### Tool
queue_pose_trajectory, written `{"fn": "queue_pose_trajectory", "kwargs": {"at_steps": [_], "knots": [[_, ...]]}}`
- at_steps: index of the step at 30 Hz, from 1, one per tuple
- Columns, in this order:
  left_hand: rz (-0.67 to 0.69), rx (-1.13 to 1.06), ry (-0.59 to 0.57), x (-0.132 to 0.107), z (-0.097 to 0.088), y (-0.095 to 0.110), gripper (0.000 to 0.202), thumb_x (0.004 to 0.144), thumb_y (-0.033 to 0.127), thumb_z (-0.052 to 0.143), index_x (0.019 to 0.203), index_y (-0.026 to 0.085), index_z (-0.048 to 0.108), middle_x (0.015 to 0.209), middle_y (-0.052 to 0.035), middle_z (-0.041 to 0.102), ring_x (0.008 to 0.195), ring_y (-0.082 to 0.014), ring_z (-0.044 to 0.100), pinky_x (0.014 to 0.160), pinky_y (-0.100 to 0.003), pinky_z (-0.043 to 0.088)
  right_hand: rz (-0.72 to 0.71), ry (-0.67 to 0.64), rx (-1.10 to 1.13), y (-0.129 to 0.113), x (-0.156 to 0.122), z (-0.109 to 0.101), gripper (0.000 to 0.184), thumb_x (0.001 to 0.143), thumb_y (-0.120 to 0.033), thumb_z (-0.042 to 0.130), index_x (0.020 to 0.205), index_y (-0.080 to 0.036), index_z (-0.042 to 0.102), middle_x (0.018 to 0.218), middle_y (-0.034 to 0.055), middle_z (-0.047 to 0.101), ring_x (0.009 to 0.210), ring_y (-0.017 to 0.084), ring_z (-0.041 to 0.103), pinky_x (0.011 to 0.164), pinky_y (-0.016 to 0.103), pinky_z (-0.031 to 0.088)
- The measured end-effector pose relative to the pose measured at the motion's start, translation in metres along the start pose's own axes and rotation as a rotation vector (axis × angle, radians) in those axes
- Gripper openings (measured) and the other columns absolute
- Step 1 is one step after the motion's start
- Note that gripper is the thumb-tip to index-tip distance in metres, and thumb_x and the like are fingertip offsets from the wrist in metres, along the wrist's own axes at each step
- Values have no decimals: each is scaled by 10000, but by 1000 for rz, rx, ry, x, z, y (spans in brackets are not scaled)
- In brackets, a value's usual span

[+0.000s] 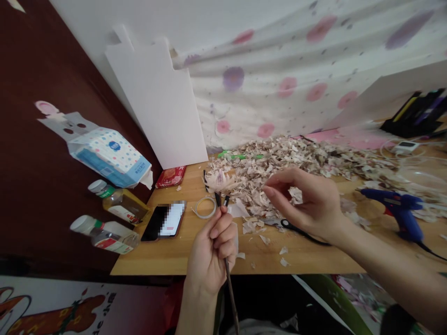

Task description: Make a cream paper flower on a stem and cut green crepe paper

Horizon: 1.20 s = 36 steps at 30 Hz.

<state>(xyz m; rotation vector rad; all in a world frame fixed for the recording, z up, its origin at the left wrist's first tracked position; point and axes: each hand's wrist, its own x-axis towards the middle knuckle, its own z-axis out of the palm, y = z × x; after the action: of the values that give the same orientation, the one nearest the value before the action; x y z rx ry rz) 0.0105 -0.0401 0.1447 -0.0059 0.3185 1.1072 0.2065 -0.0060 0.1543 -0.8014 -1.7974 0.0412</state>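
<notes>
My left hand (212,251) is closed around a thin dark stick (230,288) that runs down past the table edge. At the stick's top sits a pale, petal-like flower head (220,181) made of husk pieces. My right hand (305,200) hovers just right of the flower, fingers curled, with a pale husk piece (296,194) held against its fingers. A large heap of pale husk scraps (296,160) lies on the wooden table (174,253) behind both hands.
Black-handled scissors (296,229) lie under my right wrist. A blue glue gun (398,209) rests at right. A tape ring (205,207), a phone (164,221), two bottles (115,218), a tissue pack (110,156) and white boards (164,107) stand at left.
</notes>
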Motion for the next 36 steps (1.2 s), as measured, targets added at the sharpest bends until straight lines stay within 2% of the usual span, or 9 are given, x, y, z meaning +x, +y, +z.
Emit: {"fn": "queue_pose_trajectory", "kwargs": {"at_steps": [2, 4, 6, 7, 10, 12, 21, 28, 36], "knots": [[-5, 4, -12, 1, 0, -1, 461, 1068, 189, 159, 855, 86, 554, 514, 87, 341, 368, -28, 361, 308, -117, 155, 192, -40, 45, 3, -13, 9, 197, 877, -297, 695, 971, -213, 544, 730, -13, 614, 542, 130, 569, 478, 249, 452], [-4, 15, -7, 2, 0, -3, 466, 1070, 195, 156, 858, 82, 555, 516, 89, 331, 367, -27, 354, 309, -121, 154, 381, -156, 148, 6, -22, 21, 373, 835, -371, 741, 1093, -207, 528, 959, 62, 674, 662, 170, 667, 514, 275, 531], [-1, 25, 13, 3, 1, -6, 473, 1072, 204, 152, 854, 81, 553, 515, 92, 316, 363, -27, 342, 309, -123, 155, 497, -236, 296, 8, -26, 33, 397, 837, -380, 734, 1139, -206, 543, 1109, 106, 684, 756, 194, 720, 565, 294, 582], [-1, 28, 24, 4, 2, -7, 475, 1072, 208, 149, 855, 81, 552, 514, 94, 309, 360, -27, 336, 309, -123, 154, 517, -233, 366, 9, -26, 38, 341, 851, -364, 718, 1115, -207, 568, 1079, 99, 705, 764, 195, 729, 589, 297, 592], [-5, 29, 46, 4, 4, -8, 466, 1074, 217, 154, 860, 88, 547, 510, 98, 301, 356, -28, 327, 309, -121, 150, 496, -161, 456, 10, -24, 46, 153, 889, -315, 685, 988, -213, 631, 846, 37, 742, 725, 186, 727, 640, 301, 584], [-4, 25, 46, 4, 4, -8, 458, 1074, 221, 160, 859, 93, 544, 507, 98, 307, 355, -28, 329, 309, -118, 146, 453, -103, 432, 9, -21, 45, 103, 897, -296, 686, 949, -219, 641, 791, 18, 737, 711, 181, 719, 641, 297, 566], [-19, 19, 55, 6, 4, -13, 488, 1071, 207, 156, 827, 86, 561, 495, 87, 342, 355, -28, 341, 305, -111, 149, 313, -4, 234, 3, -14, 37, 162, 884, -210, 699, 996, -227, 583, 827, 4, 717, 721, 160, 707, 612, 255, 538], [-29, 16, 53, 7, 4, -14, 483, 1069, 194, 158, 832, 88, 565, 500, 84, 353, 356, -27, 340, 304, -114, 148, 296, 7, 155, 1, -6, 37, 154, 878, -254, 718, 933, -219, 578, 775, -9, 708, 636, 131, 661, 561, 226, 501], [-26, 29, 60, 7, 4, -14, 470, 1072, 198, 167, 834, 98, 559, 497, 86, 354, 359, -29, 355, 307, -114, 157, 266, -21, -63, -3, 3, 35, 211, 841, -253, 733, 845, -211, 526, 649, -65, 510, 507, 88, 407, 503, 231, 308]]}}
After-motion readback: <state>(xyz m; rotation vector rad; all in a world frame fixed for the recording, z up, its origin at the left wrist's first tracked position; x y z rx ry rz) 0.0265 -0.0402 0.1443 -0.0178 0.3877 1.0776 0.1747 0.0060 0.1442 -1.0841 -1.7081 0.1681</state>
